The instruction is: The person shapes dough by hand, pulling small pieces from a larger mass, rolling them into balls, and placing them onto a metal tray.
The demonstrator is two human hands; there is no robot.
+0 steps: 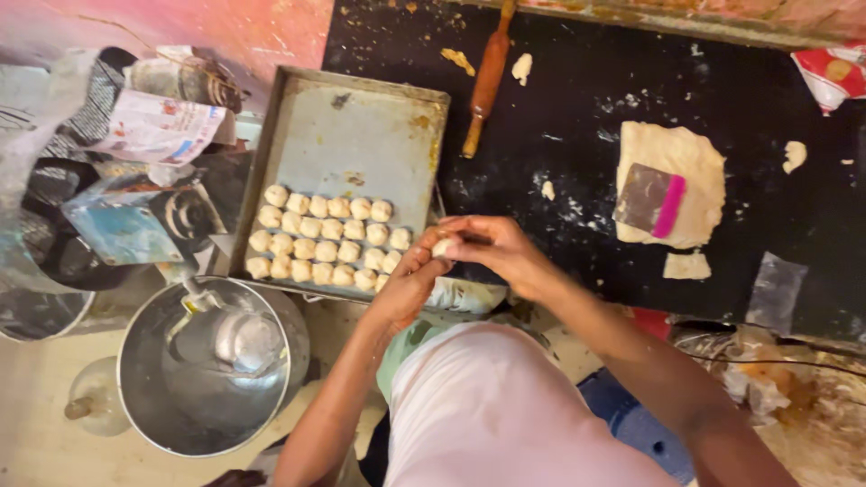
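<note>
You are pinching a small dough ball (442, 245) between both hands, just over the front edge of the black counter (577, 99). Your left hand (408, 281) is cupping it from below while your right hand (494, 250) is closing its fingers on it from above. Just left, the metal tray (361, 135) is holding rows of dough balls (327, 239) along its near edge. Farther back a rolling pin (487, 79) is lying; toward the right, a scraper (653, 199) is resting on flat dough (695, 158).
</note>
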